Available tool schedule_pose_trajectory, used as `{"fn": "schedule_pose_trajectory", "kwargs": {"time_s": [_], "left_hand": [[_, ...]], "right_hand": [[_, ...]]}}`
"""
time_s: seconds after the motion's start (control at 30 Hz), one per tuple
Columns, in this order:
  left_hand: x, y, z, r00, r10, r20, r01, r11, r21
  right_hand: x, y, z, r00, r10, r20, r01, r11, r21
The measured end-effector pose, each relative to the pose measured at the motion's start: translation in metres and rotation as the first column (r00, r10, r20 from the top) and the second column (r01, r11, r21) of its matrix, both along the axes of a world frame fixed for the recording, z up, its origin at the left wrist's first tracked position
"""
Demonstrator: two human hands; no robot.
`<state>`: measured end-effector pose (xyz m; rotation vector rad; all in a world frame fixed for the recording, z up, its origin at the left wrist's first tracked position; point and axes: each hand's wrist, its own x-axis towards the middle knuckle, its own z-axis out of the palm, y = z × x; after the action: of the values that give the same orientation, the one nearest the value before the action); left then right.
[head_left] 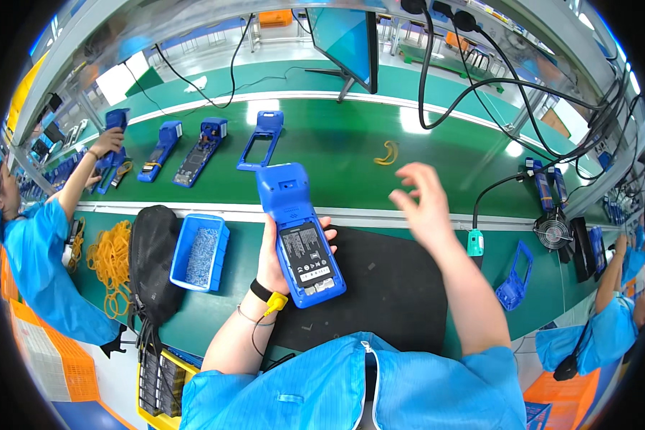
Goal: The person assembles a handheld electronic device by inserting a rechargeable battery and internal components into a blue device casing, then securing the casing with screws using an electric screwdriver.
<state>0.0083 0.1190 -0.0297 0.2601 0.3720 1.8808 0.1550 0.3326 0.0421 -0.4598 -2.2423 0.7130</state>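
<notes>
My left hand (269, 261) grasps the device (294, 208), the fingers around its sides and the battery (306, 251) facing me. I see this device above the left edge of the mat (390, 290), toward the near edge of the table (204, 315). My right hand (426, 203) is raised, its fingers released and half bent.

A long green bench (337, 154) runs crosswise, edged by a pale rail (222, 209), with bright glare (413, 120) in spots along it. A grey frame (50, 68) rises around it. Beyond, stools (478, 61) stand on a pale floor (283, 46).
</notes>
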Motion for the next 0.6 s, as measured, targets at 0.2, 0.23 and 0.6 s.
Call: {"fn": "schedule_pose_trajectory", "kwargs": {"time_s": [0.2, 0.23, 0.6], "left_hand": [[0.015, 0.007, 0.001, 0.996, -0.092, 0.006, 0.092, 0.989, -0.119], [0.019, 0.006, 0.004, 0.995, -0.104, -0.001, 0.103, 0.986, -0.128], [0.032, 0.006, 0.000, 0.988, -0.139, 0.073, 0.151, 0.964, -0.217]], "right_hand": [[0.006, -0.092, -0.025, 0.827, 0.530, 0.191, -0.540, 0.842, 0.004], [0.007, -0.095, -0.027, 0.836, 0.512, 0.199, -0.525, 0.851, 0.014], [0.006, -0.080, -0.021, 0.928, 0.359, -0.099, -0.277, 0.843, 0.461]]}}
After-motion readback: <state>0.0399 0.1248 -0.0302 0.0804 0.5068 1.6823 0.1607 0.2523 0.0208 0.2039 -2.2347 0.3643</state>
